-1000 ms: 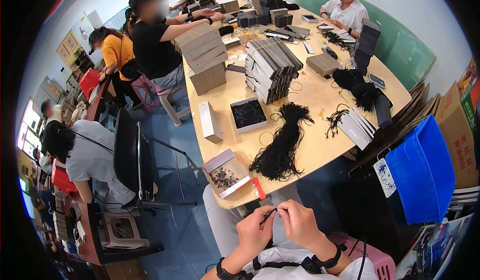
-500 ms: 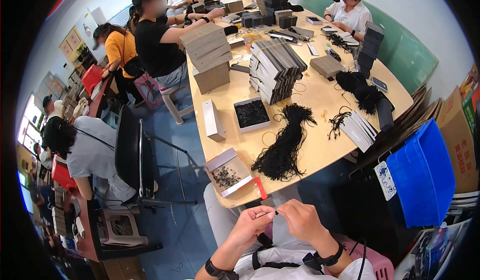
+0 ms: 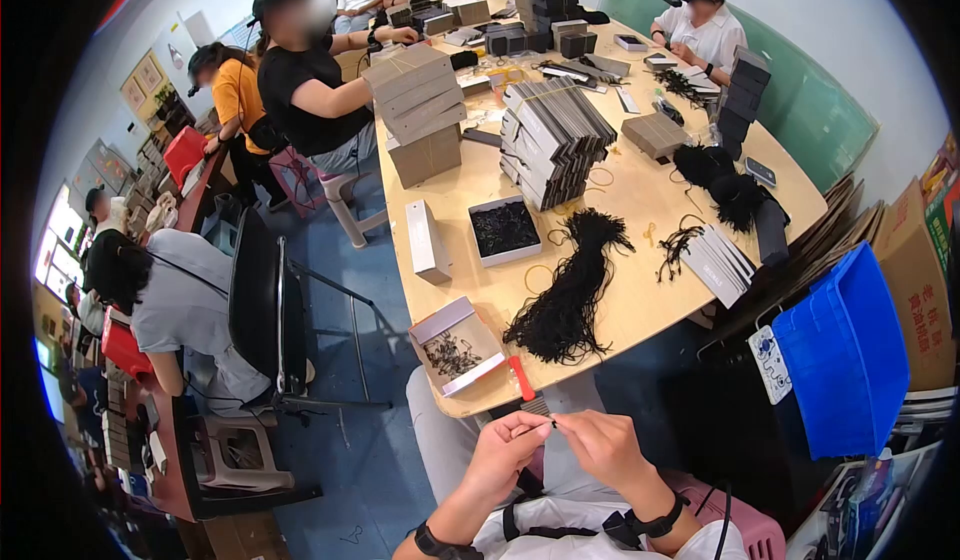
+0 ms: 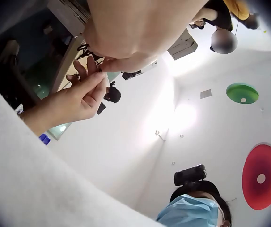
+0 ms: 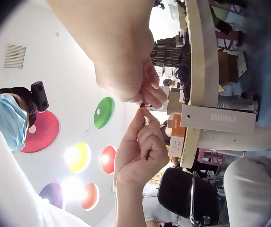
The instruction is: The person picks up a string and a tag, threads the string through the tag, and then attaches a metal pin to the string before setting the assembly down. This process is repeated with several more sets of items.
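Note:
Both hands meet above the lap, just in front of the table's near edge. My left hand (image 3: 503,452) pinches a short black cord (image 5: 142,105) between thumb and forefinger. A dark end of it pokes out below the curled fingers in the right wrist view. My right hand (image 3: 604,448) pinches the same cord from the other side, fingertips almost touching the left ones. Fingers hide most of the cord. Ahead on the table lie a bundle of black cords (image 3: 570,295) and an open box (image 3: 484,381) of small dark pieces.
A red-handled tool (image 3: 521,378) lies at the table's near edge. Beyond are a box of black bits (image 3: 507,257), a white box (image 3: 427,243) and a banded stack of flat boxes (image 3: 555,145). A blue bin (image 3: 845,350) stands to the right. Other people sit around the table.
The left hand has turned, its forefinger now straighter toward the right fingertips, and less cord shows between the hands. Over the last half second they hold nearly the same pose.

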`<state>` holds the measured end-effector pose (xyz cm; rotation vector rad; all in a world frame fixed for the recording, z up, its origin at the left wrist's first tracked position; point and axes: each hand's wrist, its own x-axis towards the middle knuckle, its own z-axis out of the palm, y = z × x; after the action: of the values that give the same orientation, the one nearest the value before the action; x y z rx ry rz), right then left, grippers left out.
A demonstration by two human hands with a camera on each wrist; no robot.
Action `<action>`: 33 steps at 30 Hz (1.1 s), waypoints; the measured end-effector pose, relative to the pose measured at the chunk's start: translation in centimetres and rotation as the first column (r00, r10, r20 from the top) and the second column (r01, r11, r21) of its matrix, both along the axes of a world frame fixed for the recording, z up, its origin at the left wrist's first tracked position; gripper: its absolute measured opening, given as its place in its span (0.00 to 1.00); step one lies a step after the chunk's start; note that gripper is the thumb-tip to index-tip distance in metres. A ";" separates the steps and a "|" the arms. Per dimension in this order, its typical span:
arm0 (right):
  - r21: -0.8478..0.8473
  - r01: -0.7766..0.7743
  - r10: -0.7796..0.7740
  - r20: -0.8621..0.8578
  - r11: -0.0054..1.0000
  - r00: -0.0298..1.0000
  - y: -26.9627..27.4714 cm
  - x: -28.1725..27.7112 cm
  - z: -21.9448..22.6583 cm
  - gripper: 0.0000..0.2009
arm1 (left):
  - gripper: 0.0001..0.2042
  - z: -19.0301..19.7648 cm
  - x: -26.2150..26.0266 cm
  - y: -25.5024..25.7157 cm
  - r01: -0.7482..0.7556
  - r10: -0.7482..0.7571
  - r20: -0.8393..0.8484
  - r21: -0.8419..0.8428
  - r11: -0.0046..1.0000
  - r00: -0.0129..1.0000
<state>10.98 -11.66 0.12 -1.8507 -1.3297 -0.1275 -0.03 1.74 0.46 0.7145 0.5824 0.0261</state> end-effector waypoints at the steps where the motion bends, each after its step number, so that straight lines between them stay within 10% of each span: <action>1: 0.000 0.000 0.000 -0.001 1.000 1.000 0.0 0.0 -0.1 0.11 | 0.06 0.0 0.0 -0.2 -0.024 0.024 0.002 0.047 0.999 1.000; 15: -0.084 -0.006 0.023 0.206 0.996 0.978 0.1 0.9 -0.3 0.12 | 0.06 0.0 0.6 -0.4 -0.060 0.063 -0.011 0.189 0.980 0.998; 29: -0.070 -0.046 0.049 0.032 0.996 0.998 0.1 0.9 -0.5 0.10 | 0.07 -0.7 0.2 -0.1 -0.015 0.018 -0.015 0.176 0.984 1.000; 33: -0.179 -0.048 0.078 0.164 0.983 0.983 0.0 1.1 0.1 0.10 | 0.07 -1.2 -0.2 -0.6 -0.022 0.037 -0.021 0.490 0.872 0.999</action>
<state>12.08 -11.70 0.25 -1.9767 -1.5597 -0.1420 -0.18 1.11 -0.70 1.2034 0.6220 0.1986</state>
